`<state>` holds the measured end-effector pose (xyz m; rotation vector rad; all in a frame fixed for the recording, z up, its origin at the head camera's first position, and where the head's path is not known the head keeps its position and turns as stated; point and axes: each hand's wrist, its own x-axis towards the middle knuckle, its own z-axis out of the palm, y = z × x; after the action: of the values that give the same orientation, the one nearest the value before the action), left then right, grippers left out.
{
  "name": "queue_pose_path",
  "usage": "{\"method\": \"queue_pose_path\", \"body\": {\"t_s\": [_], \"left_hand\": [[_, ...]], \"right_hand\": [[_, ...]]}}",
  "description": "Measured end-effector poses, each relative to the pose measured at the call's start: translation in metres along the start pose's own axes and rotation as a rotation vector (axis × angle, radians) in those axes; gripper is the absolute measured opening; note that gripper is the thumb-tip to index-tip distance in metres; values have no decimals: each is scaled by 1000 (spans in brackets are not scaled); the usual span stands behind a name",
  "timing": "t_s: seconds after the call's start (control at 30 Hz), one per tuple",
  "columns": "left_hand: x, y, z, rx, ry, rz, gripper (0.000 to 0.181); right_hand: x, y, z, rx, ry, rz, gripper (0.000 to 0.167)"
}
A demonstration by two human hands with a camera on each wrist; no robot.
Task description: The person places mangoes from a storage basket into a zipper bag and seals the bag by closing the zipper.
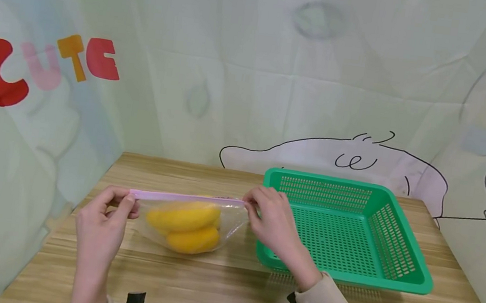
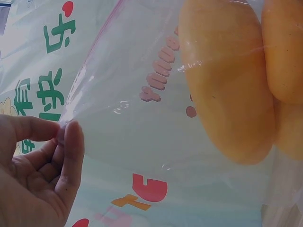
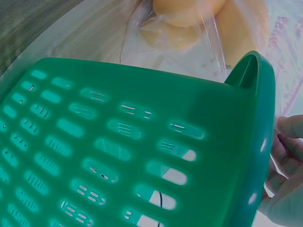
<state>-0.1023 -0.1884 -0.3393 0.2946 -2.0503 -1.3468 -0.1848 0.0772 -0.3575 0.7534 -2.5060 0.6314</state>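
Observation:
A clear zip bag (image 1: 233, 224) with a pink strip (image 1: 190, 199) along its top is stretched between both hands in the head view. Inside lie several smooth yellow fruits (image 1: 185, 217) that look like mangoes, also large in the left wrist view (image 2: 227, 85). My left hand (image 1: 100, 227) pinches the strip's left end between thumb and forefinger. At the strip's right end, my right hand (image 1: 271, 222) pinches the other corner. In the right wrist view, the right hand (image 3: 289, 165) shows only partly, beside the green basket's rim.
A green plastic basket (image 1: 346, 278) with slotted walls stands on the right of the wooden table (image 1: 214, 296), close by the right hand. Printed cloth walls (image 1: 186, 21) enclose the table at the back and sides.

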Motion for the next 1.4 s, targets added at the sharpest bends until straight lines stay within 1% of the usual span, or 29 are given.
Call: {"method": "queue_pose_path", "body": {"t_s": [0.13,0.43,0.77,1.17,1.4], "left_hand": [[0,-1,0,10,-7,-5,12],[-2,-1,0,24,-11,-19,11],[-1,-1,0,22,-1,-14,12],[0,-1,0,4,4,1,12],[0,-1,-1,9,0,-2,12]], "right_hand": [[-1,1,1,-4,22,-10,3],[-4,4,1,-8,50,-15,4],[-6,7,0,-18,24,10,5],[-7,11,-1,-8,29,7,5],[-8,13,-2,-13,31,9,7]]}}
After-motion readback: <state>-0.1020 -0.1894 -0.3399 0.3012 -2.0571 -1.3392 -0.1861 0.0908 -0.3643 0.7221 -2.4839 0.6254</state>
